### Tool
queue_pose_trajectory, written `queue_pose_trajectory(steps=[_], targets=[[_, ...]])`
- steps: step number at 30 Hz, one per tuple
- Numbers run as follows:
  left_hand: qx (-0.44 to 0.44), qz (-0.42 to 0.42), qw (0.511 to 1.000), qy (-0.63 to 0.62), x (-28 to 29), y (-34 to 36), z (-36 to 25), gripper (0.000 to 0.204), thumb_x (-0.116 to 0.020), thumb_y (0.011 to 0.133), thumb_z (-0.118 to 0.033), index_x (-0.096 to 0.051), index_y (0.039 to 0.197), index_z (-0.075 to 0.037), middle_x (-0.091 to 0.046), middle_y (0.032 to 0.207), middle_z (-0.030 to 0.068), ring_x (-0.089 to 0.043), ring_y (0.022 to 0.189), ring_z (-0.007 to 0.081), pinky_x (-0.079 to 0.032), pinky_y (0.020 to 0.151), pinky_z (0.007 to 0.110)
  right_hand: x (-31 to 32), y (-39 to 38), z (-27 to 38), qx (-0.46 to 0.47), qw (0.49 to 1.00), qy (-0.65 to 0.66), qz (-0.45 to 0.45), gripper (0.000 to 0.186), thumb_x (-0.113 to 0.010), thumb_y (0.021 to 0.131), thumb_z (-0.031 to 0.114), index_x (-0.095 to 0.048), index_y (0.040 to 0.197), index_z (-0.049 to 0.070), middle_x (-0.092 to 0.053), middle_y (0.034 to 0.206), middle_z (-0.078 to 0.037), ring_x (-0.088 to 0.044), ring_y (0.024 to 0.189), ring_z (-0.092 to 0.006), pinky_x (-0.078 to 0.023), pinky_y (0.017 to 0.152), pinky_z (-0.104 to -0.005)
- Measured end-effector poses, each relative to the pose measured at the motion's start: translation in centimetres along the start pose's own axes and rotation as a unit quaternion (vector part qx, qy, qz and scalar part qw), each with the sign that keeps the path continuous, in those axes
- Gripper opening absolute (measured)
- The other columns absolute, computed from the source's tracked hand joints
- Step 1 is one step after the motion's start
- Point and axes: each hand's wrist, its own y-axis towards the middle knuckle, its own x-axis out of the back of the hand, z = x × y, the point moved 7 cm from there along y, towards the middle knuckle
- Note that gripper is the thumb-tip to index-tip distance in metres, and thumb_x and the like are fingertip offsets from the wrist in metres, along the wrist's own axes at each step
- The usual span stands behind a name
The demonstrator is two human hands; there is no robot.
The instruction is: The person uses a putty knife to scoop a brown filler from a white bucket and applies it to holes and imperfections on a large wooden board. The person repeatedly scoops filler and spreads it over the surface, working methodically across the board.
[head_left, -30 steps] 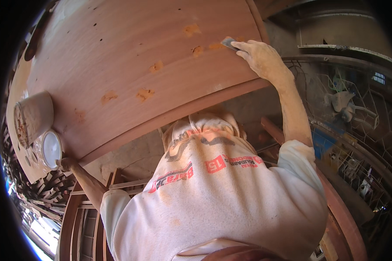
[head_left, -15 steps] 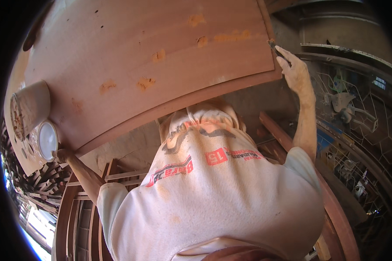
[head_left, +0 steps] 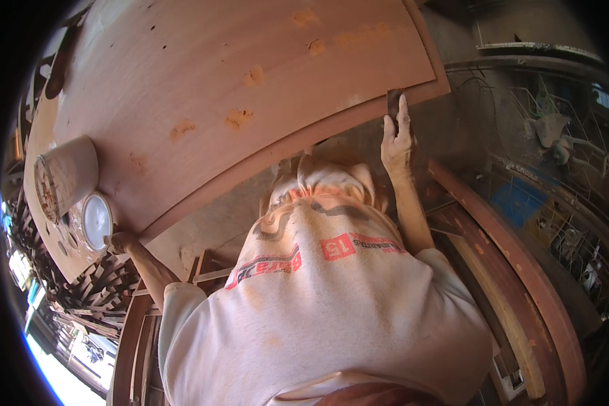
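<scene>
A reddish-brown wooden panel [head_left: 325, 88] bears several orange filler patches [head_left: 238, 118]. My right hand [head_left: 397, 142] grips a dark, flat blade-like tool [head_left: 393, 100] at the panel's front edge, toward its right end. At the panel's left end, my left hand [head_left: 122, 243] has its fingers closed on the rim of a round white lid or dish [head_left: 98, 223]; whether it rests on the board there is hard to tell. Just behind the lid is a pale bucket [head_left: 71, 172] with a crusted rim.
Stacked wood offcuts [head_left: 108, 298] lie at the left. Wooden frames [head_left: 139, 352] are below, and long reddish timbers [head_left: 507, 257] run along the right. Wire racks [head_left: 589, 271], a grey fan-like object [head_left: 555, 135] and a blue sheet [head_left: 514, 199] are at the right.
My right hand with the tool moved from the filler patches out to the panel's right edge, then down to its front edge. My left hand stays at the white lid.
</scene>
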Motion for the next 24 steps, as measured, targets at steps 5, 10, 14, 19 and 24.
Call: queue_pose_trajectory(steps=[5, 10, 14, 19, 24], targets=[[-0.028, -0.041, 0.998, -0.028, 1.9, -0.8, -1.6, 0.058, -0.051, 0.101, -0.044, -0.077, 0.092, 0.007, -0.076, 0.09, 0.0227, -0.072, 0.093, 0.0362, -0.056, 0.086, 0.048, -1.2, -5.1, -3.4, -0.064, 0.994, 0.021, 0.08, 0.051, -0.065, 0.102, 0.008, -0.055, 0.152, 0.007, -0.069, 0.129, -0.027, -0.072, 0.104, -0.0426, -0.058, 0.09, -0.0467], [-0.069, -0.042, 0.995, -0.052, 2.2, 3.0, -0.3, 0.059, -0.05, 0.101, -0.044, -0.076, 0.086, 0.007, -0.077, 0.086, 0.0209, -0.072, 0.085, 0.0336, -0.057, 0.081, 0.045, -0.4, -11.1, -6.7, -0.156, 0.979, 0.045, 0.119, 0.041, -0.058, 0.107, 0.014, -0.057, 0.146, -0.001, -0.073, 0.105, -0.018, -0.072, 0.086, -0.0267, -0.057, 0.077, -0.0382], [-0.031, 0.014, 0.995, -0.095, -0.2, -2.4, -1.9, 0.062, -0.042, 0.105, -0.042, -0.076, 0.09, 0.007, -0.079, 0.086, 0.0179, -0.074, 0.085, 0.0338, -0.055, 0.085, 0.046, 2.8, -8.9, -4.0, -0.16, 0.979, 0.125, -0.003, 0.034, -0.053, 0.11, 0.017, -0.063, 0.133, -0.005, -0.071, 0.093, -0.009, -0.066, 0.075, -0.0151, -0.054, 0.071, -0.0313], [-0.071, 0.074, 0.99, -0.098, -0.1, 3.7, 0.1, 0.049, -0.048, 0.104, -0.035, -0.074, 0.103, 0.007, -0.076, 0.1, 0.0242, -0.07, 0.103, 0.037, -0.053, 0.093, 0.05, 4.3, -1.8, -2.9, -0.118, 0.986, 0.117, -0.016, 0.028, -0.052, 0.109, 0.019, -0.069, 0.111, -0.003, -0.068, 0.083, -0.005, -0.063, 0.068, -0.0134, -0.053, 0.066, -0.0308], [-0.207, -0.015, 0.978, -0.019, -1.0, 1.7, 0.7, 0.042, -0.045, 0.104, -0.027, -0.068, 0.117, 0.005, -0.072, 0.112, 0.0264, -0.068, 0.107, 0.041, -0.051, 0.095, 0.052, 3.4, -1.8, -2.4, -0.093, 0.985, 0.144, 0.023, 0.032, -0.05, 0.109, 0.022, -0.065, 0.09, 0.0, -0.062, 0.073, -0.003, -0.058, 0.062, -0.01, -0.049, 0.057, -0.0283]])
